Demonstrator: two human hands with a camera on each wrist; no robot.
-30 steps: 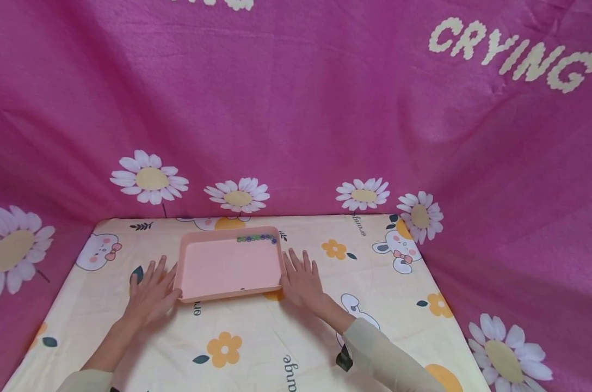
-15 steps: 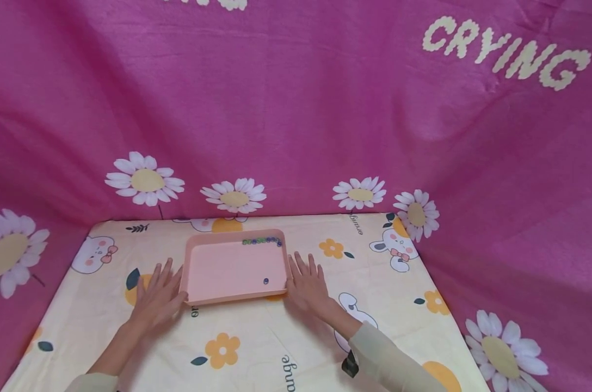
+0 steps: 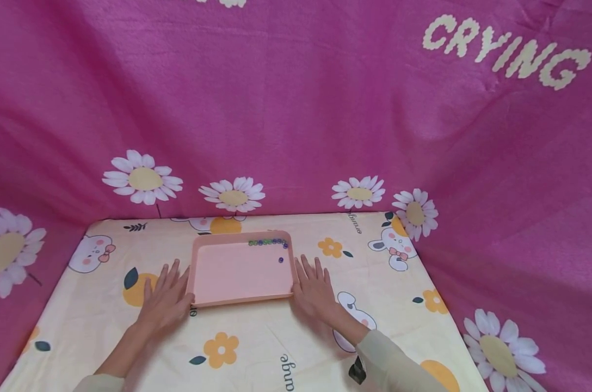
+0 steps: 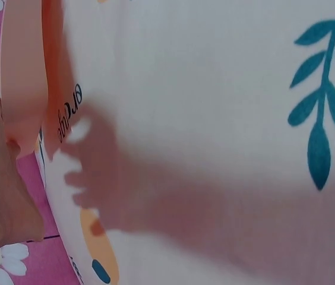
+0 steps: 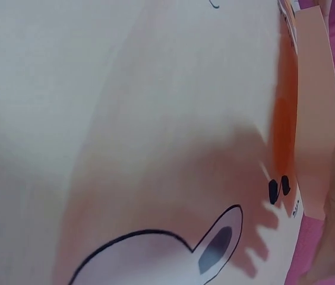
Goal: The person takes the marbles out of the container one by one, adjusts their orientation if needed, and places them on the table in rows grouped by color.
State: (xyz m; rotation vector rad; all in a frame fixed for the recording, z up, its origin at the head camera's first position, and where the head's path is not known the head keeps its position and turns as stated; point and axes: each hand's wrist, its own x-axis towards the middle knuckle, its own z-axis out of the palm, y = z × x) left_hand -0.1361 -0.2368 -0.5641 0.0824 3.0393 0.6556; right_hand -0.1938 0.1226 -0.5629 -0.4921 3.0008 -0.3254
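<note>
the left hand (image 3: pixel 166 299) lies flat on the patterned cloth (image 3: pixel 257 348) that covers the bench, fingers (image 3: pixel 171 275) straight and spread, holding nothing; its thumb side comes right up against the left short wall of the pink tray (image 3: pixel 213 246), touching it or as good as touching near the front left corner; the left wrist view shows the same, a sliver of the hand (image 4: pixel 1 202) at the edge of the tray wall (image 4: pixel 22 77), with the fingers' shadow thrown on the cloth; the tray sits between the two hands, its long axis running left to right across the person, its short walls facing the palms; inside, a row of small beads (image 3: pixel 268 242), green and violet, lines the far wall toward the right corner, and one loose dark bead (image 3: pixel 281 260) lies apart from the row, a little nearer the person and close to the right wall; the right hand (image 3: pixel 315 291) mirrors the left, flat on the cloth, fingers (image 3: pixel 309 269) straight and relaxed, gripping nothing, its inner edge at the tray's right short wall near the front corner; the right wrist view catches the tray's rim (image 5: pixel 313 107) just beside that hand; both hands stand about equally close to the tray, but the loose bead and the row lie on the right hand's side; behind the bench hangs a magenta daisy blanket (image 3: pixel 296 109).
</note>
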